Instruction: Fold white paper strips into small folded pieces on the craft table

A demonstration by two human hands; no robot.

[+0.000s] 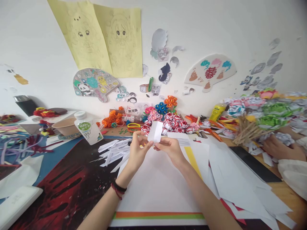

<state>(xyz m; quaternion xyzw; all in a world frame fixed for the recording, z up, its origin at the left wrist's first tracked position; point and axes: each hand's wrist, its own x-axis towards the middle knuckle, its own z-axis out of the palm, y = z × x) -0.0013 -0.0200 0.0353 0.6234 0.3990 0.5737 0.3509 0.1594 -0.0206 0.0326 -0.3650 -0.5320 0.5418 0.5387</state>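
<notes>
Both hands hold one small folded piece of white paper [155, 131] upright, above a large white sheet [163, 188]. My left hand [139, 149] pinches its lower left edge between thumb and fingers. On the lower right edge, my right hand [170, 148] grips the same piece with thumb and fingertips. Left of my hands lies a loose pile of narrow folded white strips [114, 150]. A stack of white paper pieces [179, 138] sits just behind my right hand.
Red and white paper flowers [176, 123] stand along the wall. A white bottle [88, 127] is at the left, beside a paper bowl [67, 126]. At the far right, another person's hand [283, 148] is near sticks [249, 131] and paper flowers. White sheets [240, 179] overlap at the right.
</notes>
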